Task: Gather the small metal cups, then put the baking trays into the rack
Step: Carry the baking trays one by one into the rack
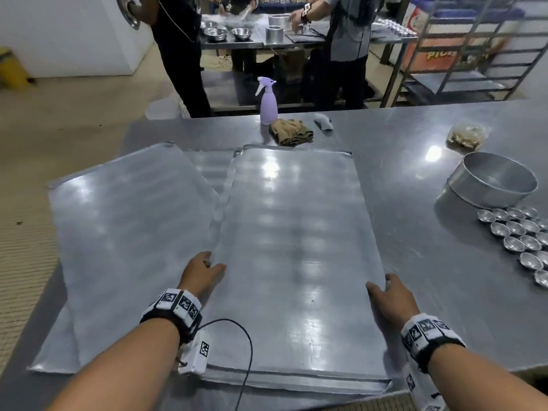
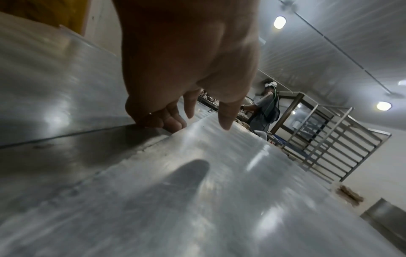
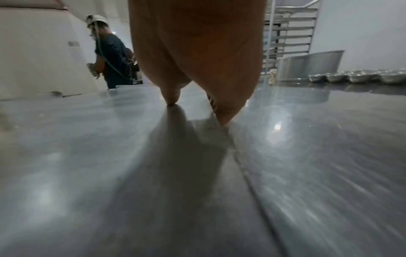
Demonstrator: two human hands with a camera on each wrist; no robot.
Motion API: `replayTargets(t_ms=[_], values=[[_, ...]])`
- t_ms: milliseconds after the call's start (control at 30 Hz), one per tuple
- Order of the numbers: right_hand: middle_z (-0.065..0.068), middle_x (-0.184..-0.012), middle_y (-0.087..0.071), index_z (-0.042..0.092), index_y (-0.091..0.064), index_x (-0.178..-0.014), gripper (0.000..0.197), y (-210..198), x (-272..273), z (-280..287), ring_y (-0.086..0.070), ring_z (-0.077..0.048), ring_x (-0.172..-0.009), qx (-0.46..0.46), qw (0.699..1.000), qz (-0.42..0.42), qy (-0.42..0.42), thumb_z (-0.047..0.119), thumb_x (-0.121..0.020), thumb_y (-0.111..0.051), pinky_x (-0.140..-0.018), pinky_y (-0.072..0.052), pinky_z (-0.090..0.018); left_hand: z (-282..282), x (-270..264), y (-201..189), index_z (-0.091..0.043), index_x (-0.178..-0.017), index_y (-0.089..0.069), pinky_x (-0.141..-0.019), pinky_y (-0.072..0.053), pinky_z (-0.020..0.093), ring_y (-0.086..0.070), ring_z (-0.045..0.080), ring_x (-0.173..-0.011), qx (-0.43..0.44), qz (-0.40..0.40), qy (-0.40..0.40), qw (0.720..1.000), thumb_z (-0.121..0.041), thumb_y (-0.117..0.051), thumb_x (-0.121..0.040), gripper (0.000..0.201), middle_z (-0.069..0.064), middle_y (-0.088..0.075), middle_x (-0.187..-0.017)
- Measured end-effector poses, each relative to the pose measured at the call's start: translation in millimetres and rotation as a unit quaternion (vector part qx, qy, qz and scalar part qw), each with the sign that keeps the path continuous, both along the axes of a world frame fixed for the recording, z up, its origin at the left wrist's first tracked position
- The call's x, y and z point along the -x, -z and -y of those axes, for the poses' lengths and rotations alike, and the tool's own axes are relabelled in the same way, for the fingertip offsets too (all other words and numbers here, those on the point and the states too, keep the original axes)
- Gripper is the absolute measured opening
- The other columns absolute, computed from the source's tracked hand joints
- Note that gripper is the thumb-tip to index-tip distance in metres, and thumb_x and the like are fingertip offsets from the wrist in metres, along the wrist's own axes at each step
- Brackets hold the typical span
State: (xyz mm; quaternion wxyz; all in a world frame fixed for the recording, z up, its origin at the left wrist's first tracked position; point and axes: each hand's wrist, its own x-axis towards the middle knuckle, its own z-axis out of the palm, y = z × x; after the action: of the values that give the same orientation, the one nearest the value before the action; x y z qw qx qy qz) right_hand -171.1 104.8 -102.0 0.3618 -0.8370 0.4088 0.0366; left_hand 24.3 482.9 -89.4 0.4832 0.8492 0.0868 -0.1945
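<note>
On the steel table (image 1: 415, 149) in front of you lie two flat baking trays side by side: the right tray (image 1: 296, 232) sits between your hands, and the left tray (image 1: 127, 232) lies beside it, skewed and partly overhanging the table's left edge. Your left hand (image 1: 201, 269) is at the right tray's left edge; the left wrist view shows several fingers (image 2: 169, 121) curled under that edge while the thumb points out over the tray's top, so you have hold of the edge. Your right hand (image 1: 388, 301) is at the tray's right edge, thumb lying on the tray surface and the fingers over the rim; whether they curl beneath it you cannot tell from any view. The small metal cups (image 1: 519, 232) are gathered in a cluster at the table's right side, just in front of a round metal pan (image 1: 492, 179). The rack (image 1: 462, 48) stands beyond the table's far right corner, well apart from the trays. A lilac spray bottle (image 1: 268, 102) and a crumpled cloth (image 1: 292, 132) sit at the far edge.
</note>
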Motion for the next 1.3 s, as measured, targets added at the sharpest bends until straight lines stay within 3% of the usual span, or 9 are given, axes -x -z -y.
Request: replayTargets(t_ms=[167,300,567,700,800,867,933,1100,1300], values=[[-0.008,-0.124,-0.066,0.017,-0.049,-0.130,0.051,13.0,-5.5,4.1,-0.061,-0.026,-0.099,-0.031,0.999,0.017,0.026,0.040,-0.090,-0.068,-0.083,-0.044,-0.033,1.6,-15.1,14.3,-0.008,-0.122,-0.062,-0.078,-0.056,0.033,-0.070,0.027,-0.098,0.054,-0.045,0.005,0.998,-0.015,-0.080,-0.075,0.051,0.011,-0.070,-0.115],[-0.008,-0.120,-0.065,0.016,-0.047,-0.131,0.053,15.5,-4.5,2.5,-0.059,-0.024,-0.096,-0.055,0.997,0.035,0.049,0.035,-0.089,-0.072,-0.084,-0.044,-0.035,1.5,-17.4,17.6,-0.013,-0.117,-0.052,-0.081,-0.060,0.046,-0.069,0.030,-0.092,0.092,-0.033,-0.025,0.995,-0.007,-0.076,-0.070,0.054,0.011,-0.067,-0.107],[-0.010,-0.114,-0.067,0.010,-0.051,-0.125,0.046,7.1,-22.3,-8.8,-0.062,-0.027,-0.100,-0.060,0.996,0.043,0.048,0.028,-0.089,-0.073,-0.089,-0.047,-0.038,-8.7,-35.0,11.5,-0.008,-0.123,-0.053,-0.062,-0.052,0.029,-0.065,0.023,-0.082,0.096,0.011,-0.039,0.995,0.007,-0.065,-0.082,0.045,0.008,-0.064,-0.099],[-0.004,-0.110,-0.067,0.017,-0.052,-0.124,0.046,3.8,-30.7,-13.2,-0.065,-0.026,-0.099,-0.058,0.998,0.019,0.017,0.034,-0.088,-0.073,-0.089,-0.050,-0.039,-26.9,-45.6,18.7,-0.008,-0.120,-0.058,-0.069,-0.056,0.032,-0.067,0.025,-0.084,0.043,0.004,-0.034,0.998,0.000,-0.069,-0.078,0.044,0.011,-0.068,-0.101],[-0.002,-0.117,-0.069,0.018,-0.058,-0.126,0.045,0.5,-32.9,-14.0,-0.066,-0.024,-0.102,-0.030,0.999,-0.015,-0.026,0.031,-0.086,-0.074,-0.089,-0.050,-0.035,-40.2,-53.8,24.4,-0.016,-0.125,-0.063,-0.093,-0.056,0.044,-0.066,0.031,-0.103,-0.045,0.013,0.011,0.999,-0.030,-0.070,-0.057,0.069,0.011,-0.067,-0.121],[-0.004,-0.121,-0.070,0.018,-0.062,-0.125,0.040,-4.4,-31.9,-15.4,-0.066,-0.025,-0.106,-0.002,0.998,-0.032,-0.055,0.028,-0.087,-0.072,-0.088,-0.048,-0.031,-39.0,-55.0,21.8,-0.014,-0.132,-0.061,-0.101,-0.049,0.040,-0.057,0.037,-0.117,-0.094,0.028,0.038,0.994,-0.031,-0.070,-0.064,0.070,0.015,-0.057,-0.133],[-0.006,-0.125,-0.068,0.016,-0.062,-0.127,0.039,-9.5,-29.5,-18.8,-0.064,-0.026,-0.109,0.015,0.997,-0.038,-0.068,0.026,-0.090,-0.070,-0.086,-0.044,-0.028,-34.5,-51.7,16.1,-0.015,-0.126,-0.061,-0.094,-0.048,0.035,-0.055,0.038,-0.115,-0.125,0.033,0.057,0.990,-0.027,-0.071,-0.076,0.053,0.017,-0.050,-0.130],[-0.006,-0.129,-0.066,0.015,-0.058,-0.135,0.045,-11.6,-23.3,-23.3,-0.063,-0.027,-0.112,0.011,0.997,-0.039,-0.065,0.026,-0.093,-0.067,-0.086,-0.042,-0.028,-34.5,-48.6,23.9,-0.009,-0.103,-0.068,-0.067,-0.050,0.028,-0.067,0.024,-0.083,-0.071,0.028,0.085,0.993,-0.014,-0.071,-0.081,0.023,0.008,-0.072,-0.096],[-0.003,-0.124,-0.069,0.024,-0.061,-0.128,0.038,-6.7,-19.4,-8.9,-0.064,-0.027,-0.108,0.009,0.997,-0.045,-0.063,0.025,-0.091,-0.065,-0.091,-0.046,-0.032,-33.3,-51.6,18.1,-0.014,-0.106,-0.070,-0.077,-0.058,0.036,-0.072,0.027,-0.088,0.013,-0.001,0.105,0.994,-0.010,-0.076,-0.079,0.027,0.006,-0.075,-0.096]])
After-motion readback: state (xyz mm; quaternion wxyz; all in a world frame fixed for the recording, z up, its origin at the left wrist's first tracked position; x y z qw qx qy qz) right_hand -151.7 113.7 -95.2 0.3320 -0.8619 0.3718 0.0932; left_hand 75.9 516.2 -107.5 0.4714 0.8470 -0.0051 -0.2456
